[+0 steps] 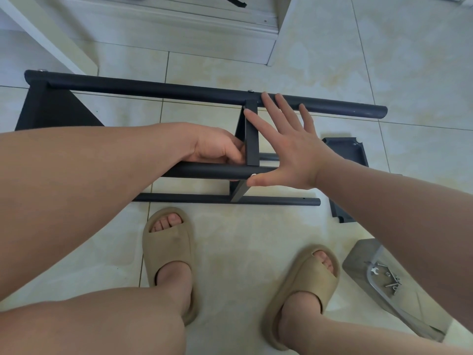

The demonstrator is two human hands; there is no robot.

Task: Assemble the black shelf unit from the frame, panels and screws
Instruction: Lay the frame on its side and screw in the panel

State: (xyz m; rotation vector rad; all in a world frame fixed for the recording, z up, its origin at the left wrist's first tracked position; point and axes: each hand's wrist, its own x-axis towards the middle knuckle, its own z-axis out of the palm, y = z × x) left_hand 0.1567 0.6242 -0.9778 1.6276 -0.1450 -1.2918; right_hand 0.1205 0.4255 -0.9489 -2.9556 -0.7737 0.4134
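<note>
The black shelf frame lies on its side on the tiled floor, with long round tubes running left to right. A black panel stands fixed between the tubes near the middle, and another black panel sits at the frame's left end. My left hand curls its fingers round the left edge of the middle panel, just above the near tube. My right hand is spread flat against that panel's right side, thumb by a silver screw on the near tube. A loose black panel lies on the floor to the right.
A clear plastic bag holding a small wrench and screws lies on the floor at the right. My feet in tan slippers stand in front of the frame. A white furniture leg and a pale cabinet base lie behind it.
</note>
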